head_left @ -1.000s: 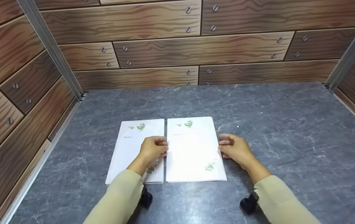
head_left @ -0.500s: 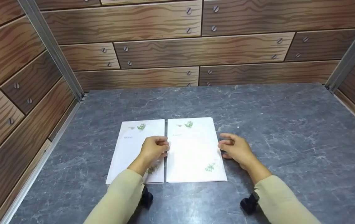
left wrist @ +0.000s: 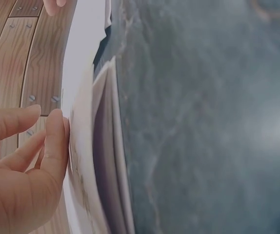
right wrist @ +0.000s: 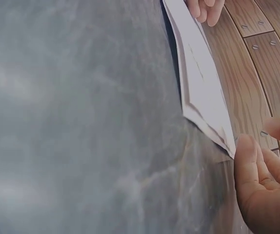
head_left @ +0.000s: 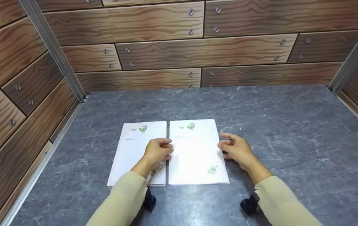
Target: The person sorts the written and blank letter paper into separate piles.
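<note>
Two stacks of white paper sheets printed with small green plant drawings lie side by side, a narrow gap between them. My left hand (head_left: pixel 157 151) is over the right edge of the left paper stack (head_left: pixel 128 157), its fingertips reaching the left edge of the right paper stack (head_left: pixel 194 150). In the left wrist view, the thumb and fingers of that hand stand apart. My right hand (head_left: pixel 236 150) is at the right stack's right edge, fingers loosely bent, with the fingertips close to or touching the paper. Neither hand grips a sheet.
Both stacks lie on a dark grey marbled tabletop (head_left: pixel 276 125). Wood-print panels (head_left: pixel 154 55) close off the back and both sides, with grey metal posts (head_left: pixel 55 50) at the corners. Layered, slightly parted sheet edges (left wrist: pixel 111 146) show in the left wrist view.
My left hand has shifted slightly right, its fingertips now a little over the right stack's edge. My right hand has moved slightly left toward that stack. The stacks stay put.
</note>
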A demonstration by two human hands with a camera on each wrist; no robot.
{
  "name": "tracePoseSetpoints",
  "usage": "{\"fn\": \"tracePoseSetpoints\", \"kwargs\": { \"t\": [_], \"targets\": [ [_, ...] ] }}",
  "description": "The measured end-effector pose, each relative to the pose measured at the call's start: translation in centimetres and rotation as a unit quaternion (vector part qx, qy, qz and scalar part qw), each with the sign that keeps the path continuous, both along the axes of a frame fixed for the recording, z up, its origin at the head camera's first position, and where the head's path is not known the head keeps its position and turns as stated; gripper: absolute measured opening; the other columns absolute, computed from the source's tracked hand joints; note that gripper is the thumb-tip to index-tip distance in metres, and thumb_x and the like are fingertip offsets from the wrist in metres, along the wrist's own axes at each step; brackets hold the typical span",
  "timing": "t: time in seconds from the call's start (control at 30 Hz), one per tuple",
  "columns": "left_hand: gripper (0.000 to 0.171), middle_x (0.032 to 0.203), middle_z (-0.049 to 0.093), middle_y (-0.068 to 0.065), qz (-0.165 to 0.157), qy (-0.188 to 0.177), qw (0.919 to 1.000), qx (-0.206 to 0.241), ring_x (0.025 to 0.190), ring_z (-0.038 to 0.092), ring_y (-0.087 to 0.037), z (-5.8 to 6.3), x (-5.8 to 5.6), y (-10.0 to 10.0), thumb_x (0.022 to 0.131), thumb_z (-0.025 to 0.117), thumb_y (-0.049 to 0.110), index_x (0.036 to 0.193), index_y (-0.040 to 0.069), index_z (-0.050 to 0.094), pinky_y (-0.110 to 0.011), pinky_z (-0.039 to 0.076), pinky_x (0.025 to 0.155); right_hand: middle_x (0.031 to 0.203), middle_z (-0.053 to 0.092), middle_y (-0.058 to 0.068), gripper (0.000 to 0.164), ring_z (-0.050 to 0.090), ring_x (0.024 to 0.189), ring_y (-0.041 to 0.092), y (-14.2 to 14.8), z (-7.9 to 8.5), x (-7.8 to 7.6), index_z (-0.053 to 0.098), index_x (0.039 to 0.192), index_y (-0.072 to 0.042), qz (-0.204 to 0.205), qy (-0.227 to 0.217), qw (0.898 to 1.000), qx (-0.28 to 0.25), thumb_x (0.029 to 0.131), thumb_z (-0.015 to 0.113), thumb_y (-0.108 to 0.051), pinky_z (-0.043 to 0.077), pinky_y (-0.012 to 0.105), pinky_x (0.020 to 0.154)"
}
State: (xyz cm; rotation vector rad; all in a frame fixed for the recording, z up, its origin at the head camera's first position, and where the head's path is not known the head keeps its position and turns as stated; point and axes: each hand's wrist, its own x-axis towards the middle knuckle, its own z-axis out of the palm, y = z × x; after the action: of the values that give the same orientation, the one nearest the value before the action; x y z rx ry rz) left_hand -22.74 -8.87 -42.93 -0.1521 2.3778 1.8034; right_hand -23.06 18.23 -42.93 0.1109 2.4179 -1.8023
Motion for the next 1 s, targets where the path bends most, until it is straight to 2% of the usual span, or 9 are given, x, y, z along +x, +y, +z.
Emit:
{"fn": "tracePoseSetpoints", "kwargs": {
  "t": [0.27, 0.43, 0.57, 0.77, 1.0],
  "targets": [
    [0.034, 0.098, 0.061, -0.011, 0.001, 0.009, 0.9999, 0.014, 0.083, 0.064, -0.019, 0.3, -0.1, 0.1, 0.089, 0.063, -0.002, 0.122, -0.006, 0.059, -0.028, 0.057, 0.068, 0.110, 0.062, 0.015, 0.052, 0.061, 0.100, 0.026, -1.0, 0.9, -0.3, 0.045, 0.139, 0.000, 0.009, 0.004, 1.000, -0.017, 0.090, 0.061, -0.008, 0.057, 0.031, 0.071],
    [0.041, 0.104, 0.059, -0.013, -0.017, 0.025, 0.9991, 0.031, 0.090, 0.063, -0.022, 0.9, -0.1, -0.3, 0.089, 0.066, 0.003, 0.127, -0.005, 0.055, -0.031, 0.056, 0.075, 0.112, 0.060, 0.015, 0.056, 0.059, 0.105, 0.029, -1.9, 1.7, -0.5, 0.041, 0.142, -0.002, 0.022, 0.014, 0.999, -0.035, 0.090, 0.060, -0.010, 0.056, 0.038, 0.077],
    [0.050, 0.109, 0.059, -0.013, -0.024, 0.045, 0.9984, 0.022, 0.095, 0.062, -0.023, 1.3, -0.3, -0.8, 0.087, 0.070, 0.011, 0.132, -0.003, 0.052, -0.032, 0.055, 0.079, 0.121, 0.056, 0.017, 0.059, 0.056, 0.113, 0.033, -2.5, 2.3, -0.6, 0.037, 0.145, -0.004, 0.034, 0.018, 0.998, -0.047, 0.092, 0.061, -0.015, 0.052, 0.045, 0.085],
    [0.061, 0.117, 0.060, -0.013, -0.006, 0.073, 0.9973, 0.005, 0.104, 0.059, -0.026, 2.0, -0.4, -1.7, 0.083, 0.075, 0.020, 0.136, 0.002, 0.050, -0.033, 0.052, 0.084, 0.133, 0.049, 0.019, 0.069, 0.050, 0.120, 0.033, -3.3, 2.7, -0.7, 0.032, 0.148, -0.009, 0.042, 0.024, 0.998, -0.037, 0.091, 0.067, -0.027, 0.045, 0.052, 0.095],
    [0.075, 0.131, 0.051, -0.017, -0.007, 0.102, 0.9947, 0.015, 0.120, 0.049, -0.032, 2.6, -0.3, -3.3, 0.081, 0.077, 0.020, 0.144, 0.004, 0.039, -0.041, 0.046, 0.095, 0.138, 0.043, 0.020, 0.079, 0.046, 0.122, 0.035, -4.8, 2.7, -0.7, 0.027, 0.150, -0.009, 0.049, 0.061, 0.996, -0.030, 0.087, 0.071, -0.029, 0.042, 0.048, 0.098]
  ]
}}
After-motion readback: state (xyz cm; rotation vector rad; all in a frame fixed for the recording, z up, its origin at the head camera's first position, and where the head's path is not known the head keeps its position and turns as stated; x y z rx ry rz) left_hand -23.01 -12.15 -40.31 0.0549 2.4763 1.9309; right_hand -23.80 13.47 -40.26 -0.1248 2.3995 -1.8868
